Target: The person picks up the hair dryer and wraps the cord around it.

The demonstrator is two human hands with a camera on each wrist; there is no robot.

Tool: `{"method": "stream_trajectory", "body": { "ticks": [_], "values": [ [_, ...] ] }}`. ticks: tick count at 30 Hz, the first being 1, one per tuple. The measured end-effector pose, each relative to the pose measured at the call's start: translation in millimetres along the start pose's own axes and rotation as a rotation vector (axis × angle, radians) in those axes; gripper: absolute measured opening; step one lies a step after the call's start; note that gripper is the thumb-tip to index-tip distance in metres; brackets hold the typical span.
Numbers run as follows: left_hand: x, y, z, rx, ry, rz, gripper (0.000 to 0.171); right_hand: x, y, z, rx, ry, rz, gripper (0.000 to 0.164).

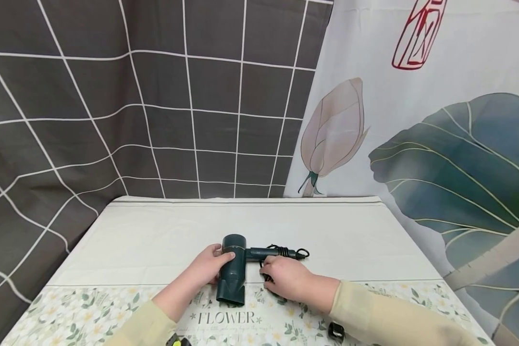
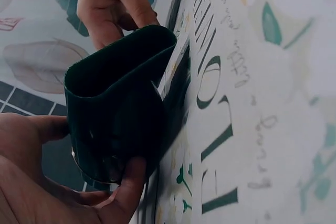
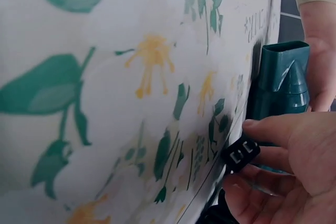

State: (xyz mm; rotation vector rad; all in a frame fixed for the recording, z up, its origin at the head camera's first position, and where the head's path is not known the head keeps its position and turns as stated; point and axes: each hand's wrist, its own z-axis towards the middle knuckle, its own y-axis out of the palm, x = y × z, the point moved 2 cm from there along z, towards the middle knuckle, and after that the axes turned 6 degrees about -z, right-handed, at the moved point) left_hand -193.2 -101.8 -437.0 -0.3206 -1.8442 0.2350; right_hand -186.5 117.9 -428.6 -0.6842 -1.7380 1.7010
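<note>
A dark green hair dryer is at the middle of the table, its flat nozzle toward me and its handle pointing right. My left hand grips the barrel from the left, thumb on top; whether the dryer touches the cloth I cannot tell. Black cord is wound round the handle. Below the handle, my right hand holds the black plug in its curled fingers, prongs showing in the right wrist view. In the head view that hand hides most of the plug.
A white cloth with a flower print and the word FLOWER covers the table. Behind it hang a dark grid curtain and a white curtain with leaf patterns. A black device is by the right sleeve.
</note>
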Motion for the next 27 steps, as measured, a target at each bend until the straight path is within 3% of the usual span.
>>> {"method": "stream_trajectory", "body": {
  "ticks": [8, 16, 22, 27],
  "values": [
    [-3.6, -1.0, 0.3, -0.031, -0.003, -0.077, 0.081, 11, 1, -5, 0.005, -0.03, 0.085, 0.03],
    [-5.0, -9.9, 2.6, -0.04, -0.001, -0.087, 0.079, 35, -7, -12, 0.119, 0.011, 0.164, 0.029],
    [-13.8, -31.9, -3.4, 0.013, 0.059, -0.008, 0.073, 64, -7, -26, 0.188, 0.124, 0.222, 0.032],
    [-8.4, -62.3, -13.9, 0.093, 0.215, 0.216, 0.068, 93, -7, -47, 0.239, 0.225, 0.254, 0.04]
  ]
}}
